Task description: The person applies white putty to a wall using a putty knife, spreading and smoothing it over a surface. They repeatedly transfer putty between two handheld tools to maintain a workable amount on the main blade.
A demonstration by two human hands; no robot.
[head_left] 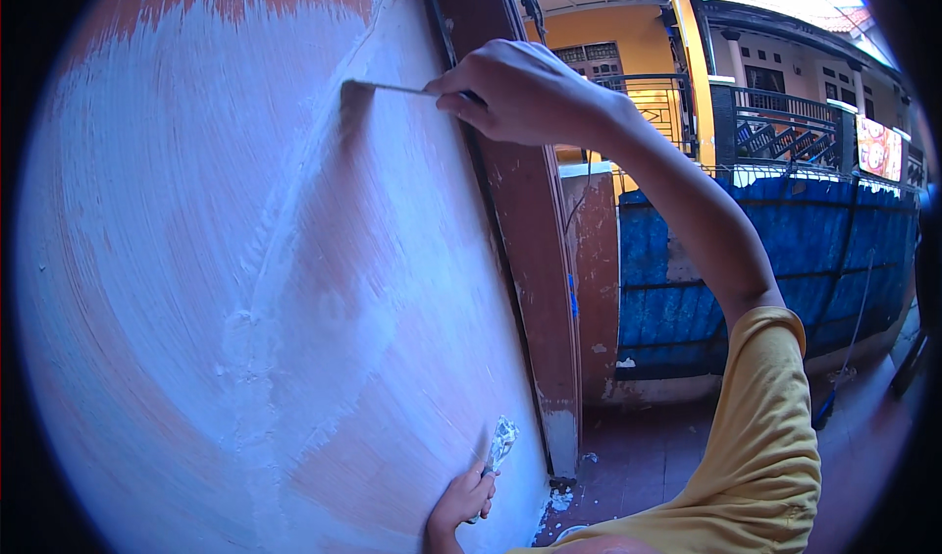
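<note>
Left hand (pixel 461 500) grips a putty-caked knife (pixel 501 443); right hand (pixel 515 88) seemingly pinches a scraper (pixel 378 89).

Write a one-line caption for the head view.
Right hand presses a putty knife against a reddish wall smeared with white filler, while the left hand holds a second filler-coated scraper low.

Big wall (pixel 245 289) blocks the left; brown door frame (pixel 535 260) beside it. Open room right, up to far blue fence (pixel 765 260).
</note>
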